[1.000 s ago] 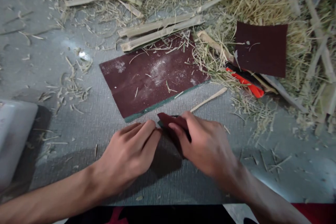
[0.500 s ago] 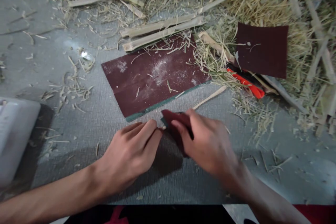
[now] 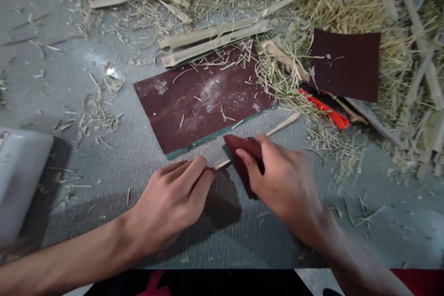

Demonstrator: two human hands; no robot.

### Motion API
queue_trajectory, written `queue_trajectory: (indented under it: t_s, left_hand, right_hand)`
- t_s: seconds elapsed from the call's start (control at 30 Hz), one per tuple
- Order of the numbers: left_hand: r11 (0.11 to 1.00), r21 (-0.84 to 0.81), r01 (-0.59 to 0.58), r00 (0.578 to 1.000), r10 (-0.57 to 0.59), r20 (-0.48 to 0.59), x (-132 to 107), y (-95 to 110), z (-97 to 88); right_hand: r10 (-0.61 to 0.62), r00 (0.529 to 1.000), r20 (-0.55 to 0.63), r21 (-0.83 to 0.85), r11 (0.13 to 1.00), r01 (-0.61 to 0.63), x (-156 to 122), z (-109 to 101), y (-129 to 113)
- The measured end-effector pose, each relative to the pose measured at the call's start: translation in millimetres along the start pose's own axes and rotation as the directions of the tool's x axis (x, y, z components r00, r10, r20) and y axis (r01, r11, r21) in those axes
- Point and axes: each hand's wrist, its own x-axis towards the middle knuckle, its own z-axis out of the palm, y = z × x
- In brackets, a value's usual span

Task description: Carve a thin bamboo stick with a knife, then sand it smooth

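A thin pale stick, perhaps bamboo and slightly broader at its far right end, slants up to the right between my hands. My left hand is closed, pinching the stick's near end. My right hand grips a folded piece of dark red sandpaper with a green backing, and the stick passes through or behind its fold. Fingers and paper hide the stick's middle. Just beyond my hands lies a larger sheet of sandpaper, dusted with white powder and shavings.
Split bamboo strips lie across the sheet's far edge. A square of sandpaper rests on a shavings heap, above a red-and-black handled tool. At the left stands a white box-like object. Shavings litter the grey table.
My right hand has slid up and to the right along the stick with the folded sandpaper, baring a short length of stick beside my left fingers. My left hand stays in place.
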Motion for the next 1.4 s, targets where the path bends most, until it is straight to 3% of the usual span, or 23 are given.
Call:
queue_trajectory:
  t_s: [0.1, 0.23, 0.37, 0.53, 0.73, 0.93, 1.1, 1.27, 1.4]
  left_hand:
    - [1.0, -0.013, -0.003, 1.0, 0.003, 0.001, -1, 0, 0.2]
    - [1.0, 0.017, -0.008, 1.0, 0.008, -0.007, 0, 0, 0.2]
    - [1.0, 0.015, -0.006, 1.0, 0.007, -0.005, 1, 0, 0.3]
    - [1.0, 0.002, -0.004, 1.0, 0.004, -0.007, 1, 0, 0.5]
    - [1.0, 0.012, -0.018, 1.0, 0.018, -0.013, 1, 0, 0.0]
    - [1.0, 0.008, 0.0, 1.0, 0.0, -0.008, -2, 0, 0.1]
    - [0.999, 0.039, -0.015, 1.0, 0.016, -0.002, 0, 0, 0.0]
    - [0.999, 0.032, 0.017, 1.0, -0.017, -0.003, 0, -1, 0.1]
    - [0.999, 0.043, 0.003, 1.0, -0.002, -0.015, -4, 0, -1.3]
  right_hand:
    - [-0.052, 0.998, 0.037, 0.055, 0.997, 0.05, 0, 0, 0]
    - [0.007, 1.0, 0.0, 0.02, 1.0, -0.007, 0, 0, 1]
    - [-0.072, 0.997, 0.034, 0.047, 0.996, 0.071, 0, -1, 2]
    - [0.048, 0.999, -0.022, -0.062, 0.997, -0.049, 3, -2, 6]
    - [-0.078, 0.997, 0.027, 0.012, 0.997, 0.078, 2, -1, 3]
    - [0.086, 0.995, -0.042, -0.142, 0.986, -0.091, 7, -6, 16]
    - [-0.122, 0.992, 0.011, 0.003, 0.992, 0.122, 3, -2, 11]
    - [0.017, 0.998, -0.056, -0.147, 0.989, -0.025, 8, -4, 25]
    - [-0.001, 0.999, -0.033, -0.157, 0.988, -0.004, 6, -8, 19]
